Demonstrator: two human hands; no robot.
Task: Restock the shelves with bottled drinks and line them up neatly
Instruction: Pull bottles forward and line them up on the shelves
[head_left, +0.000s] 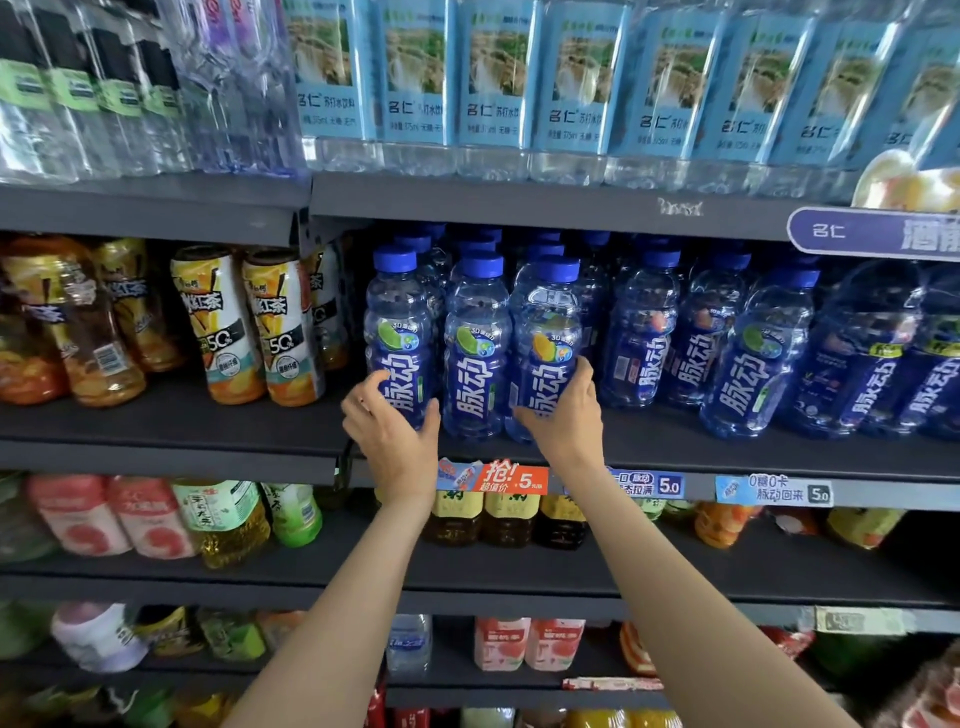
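Three blue-capped bottles with dark blue labels stand at the front of the middle shelf (675, 447). My left hand (392, 423) grips the lower part of the leftmost bottle (397, 322). My right hand (563, 418) grips the base of the third bottle (548, 332), which carries an orange fruit mark. The bottle between them (478, 343) stands free, touching its neighbours. More of the same blue bottles (753, 353) fill the shelf behind and to the right.
Tall water bottles with light blue labels (498, 83) line the shelf above. Yellow iced-tea bottles (228, 327) lean on the shelf to the left. Price tags (514, 478) hang on the shelf edge. Lower shelves hold tea and juice bottles (218, 519).
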